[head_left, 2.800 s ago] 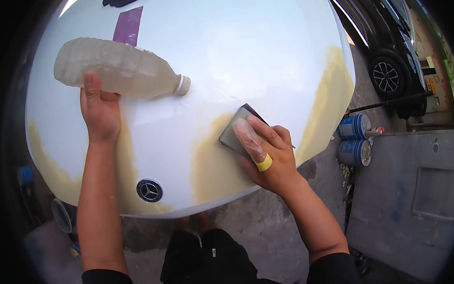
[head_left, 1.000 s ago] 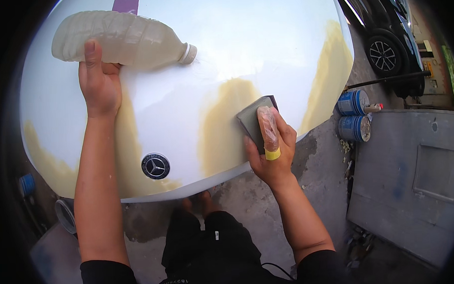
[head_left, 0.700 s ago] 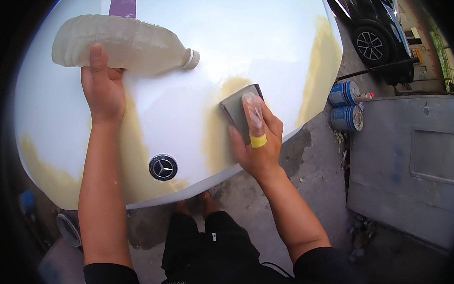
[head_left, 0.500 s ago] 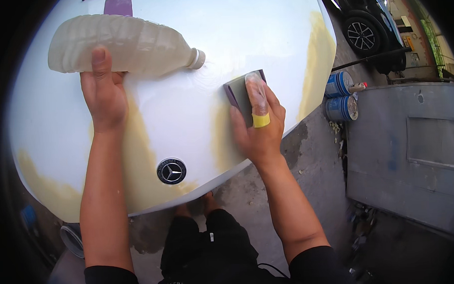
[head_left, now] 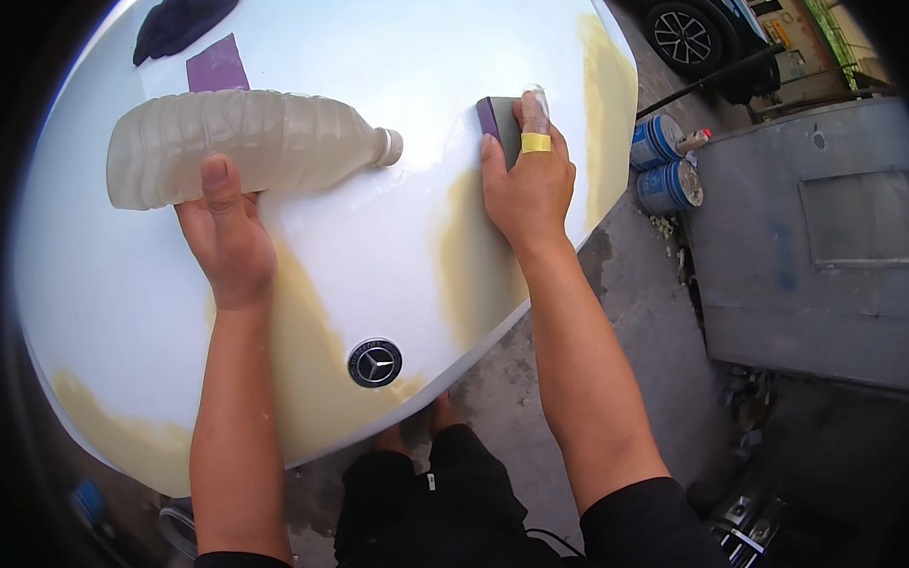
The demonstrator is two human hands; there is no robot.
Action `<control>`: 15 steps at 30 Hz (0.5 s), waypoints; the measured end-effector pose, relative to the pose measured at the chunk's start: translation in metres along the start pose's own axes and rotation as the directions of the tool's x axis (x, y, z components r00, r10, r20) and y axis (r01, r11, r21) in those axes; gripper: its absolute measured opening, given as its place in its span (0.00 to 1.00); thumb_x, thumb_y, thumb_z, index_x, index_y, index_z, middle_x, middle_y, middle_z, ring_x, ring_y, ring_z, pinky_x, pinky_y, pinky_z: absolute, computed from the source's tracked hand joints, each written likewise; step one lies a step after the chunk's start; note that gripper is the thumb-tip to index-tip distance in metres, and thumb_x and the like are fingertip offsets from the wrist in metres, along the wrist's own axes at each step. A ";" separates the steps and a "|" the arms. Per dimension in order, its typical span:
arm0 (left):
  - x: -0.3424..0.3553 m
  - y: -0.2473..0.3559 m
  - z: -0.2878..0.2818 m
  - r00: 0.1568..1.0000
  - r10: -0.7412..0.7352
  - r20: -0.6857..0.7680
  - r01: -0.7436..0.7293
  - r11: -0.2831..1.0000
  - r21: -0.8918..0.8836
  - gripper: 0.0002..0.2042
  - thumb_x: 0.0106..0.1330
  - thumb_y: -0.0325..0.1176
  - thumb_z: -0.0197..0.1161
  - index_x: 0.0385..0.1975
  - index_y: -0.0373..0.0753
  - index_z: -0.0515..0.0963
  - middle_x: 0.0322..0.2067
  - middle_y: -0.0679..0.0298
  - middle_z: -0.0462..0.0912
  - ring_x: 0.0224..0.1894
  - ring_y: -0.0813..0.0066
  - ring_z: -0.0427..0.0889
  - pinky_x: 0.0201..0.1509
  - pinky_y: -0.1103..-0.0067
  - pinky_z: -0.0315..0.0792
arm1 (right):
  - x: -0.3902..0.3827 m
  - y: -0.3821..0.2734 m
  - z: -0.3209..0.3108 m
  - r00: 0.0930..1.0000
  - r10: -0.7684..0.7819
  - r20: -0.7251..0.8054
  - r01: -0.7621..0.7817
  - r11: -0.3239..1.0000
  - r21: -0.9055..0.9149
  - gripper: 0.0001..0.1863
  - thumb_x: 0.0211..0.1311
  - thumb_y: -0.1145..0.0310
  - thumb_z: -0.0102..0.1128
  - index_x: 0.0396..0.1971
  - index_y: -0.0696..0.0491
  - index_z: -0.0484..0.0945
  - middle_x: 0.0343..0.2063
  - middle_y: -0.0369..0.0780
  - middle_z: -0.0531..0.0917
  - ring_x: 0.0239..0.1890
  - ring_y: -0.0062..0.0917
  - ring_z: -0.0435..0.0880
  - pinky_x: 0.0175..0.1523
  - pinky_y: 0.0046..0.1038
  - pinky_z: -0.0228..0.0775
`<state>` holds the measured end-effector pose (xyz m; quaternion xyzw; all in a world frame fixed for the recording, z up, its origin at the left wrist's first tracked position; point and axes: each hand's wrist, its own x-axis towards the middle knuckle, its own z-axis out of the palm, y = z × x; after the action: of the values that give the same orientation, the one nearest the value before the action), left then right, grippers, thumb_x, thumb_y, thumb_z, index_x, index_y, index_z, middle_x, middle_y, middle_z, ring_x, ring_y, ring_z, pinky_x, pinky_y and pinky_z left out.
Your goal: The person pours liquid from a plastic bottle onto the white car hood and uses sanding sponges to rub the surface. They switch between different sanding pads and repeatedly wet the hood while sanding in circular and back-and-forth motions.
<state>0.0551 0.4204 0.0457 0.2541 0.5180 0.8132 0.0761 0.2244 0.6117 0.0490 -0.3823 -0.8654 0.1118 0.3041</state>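
My left hand (head_left: 231, 242) is wrapped round a large ribbed plastic bottle (head_left: 289, 140) of cloudy liquid. The bottle lies nearly level above a white car hood (head_left: 373, 257), its neck pointing right. Farther right, my right hand (head_left: 532, 196) grips a sanding block (head_left: 506, 122) wrapped in purple-backed sandpaper and presses it on the hood. Clear film and yellow tape cover one finger of that hand. Wet shine shows on the paint between bottle and block. Yellowish patches (head_left: 464, 264) mark the hood, one under my left forearm.
A purple sandpaper sheet (head_left: 217, 65) and a dark cloth (head_left: 187, 21) lie at the hood's far left. A round black badge (head_left: 375, 363) sits near its front edge. To the right are blue cans (head_left: 669, 186), a grey metal panel (head_left: 753, 243) and another car's wheel (head_left: 682, 38).
My right hand has pushed the sanding block farther away over the hood. The bottle in my left hand has tipped back from neck-down to nearly level. The whole view has shifted a little.
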 end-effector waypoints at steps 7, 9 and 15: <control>0.002 0.004 -0.008 1.000 0.030 0.002 -0.030 0.998 0.060 0.32 0.72 0.54 0.54 0.63 0.32 0.61 0.57 0.57 0.72 0.60 0.65 0.73 0.65 0.69 0.68 | -0.119 -0.048 -0.010 0.963 -0.267 0.039 0.259 0.956 0.135 0.35 0.52 0.71 0.68 0.63 0.53 0.70 0.59 0.41 0.79 0.62 0.36 0.74 0.56 0.38 0.62; 0.006 0.008 -0.009 0.999 0.036 0.018 -0.037 0.997 0.060 0.31 0.73 0.54 0.54 0.63 0.33 0.62 0.57 0.56 0.72 0.60 0.65 0.73 0.64 0.68 0.68 | -0.109 -0.043 -0.006 0.964 -0.263 0.027 0.258 0.957 0.132 0.34 0.53 0.70 0.68 0.63 0.54 0.70 0.58 0.41 0.79 0.62 0.36 0.74 0.55 0.38 0.62; 0.002 0.001 -0.001 0.999 0.013 0.030 -0.015 0.999 0.040 0.28 0.76 0.52 0.49 0.64 0.35 0.61 0.58 0.58 0.72 0.61 0.62 0.72 0.66 0.64 0.65 | 0.005 0.002 0.000 0.999 0.036 0.004 -0.036 0.999 0.034 0.31 0.61 0.66 0.62 0.64 0.59 0.67 0.53 0.47 0.80 0.60 0.42 0.74 0.58 0.43 0.64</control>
<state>0.0533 0.4200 0.0472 0.2711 0.5311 0.7994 0.0730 0.2231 0.6165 0.0508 -0.3923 -0.8568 0.1328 0.3071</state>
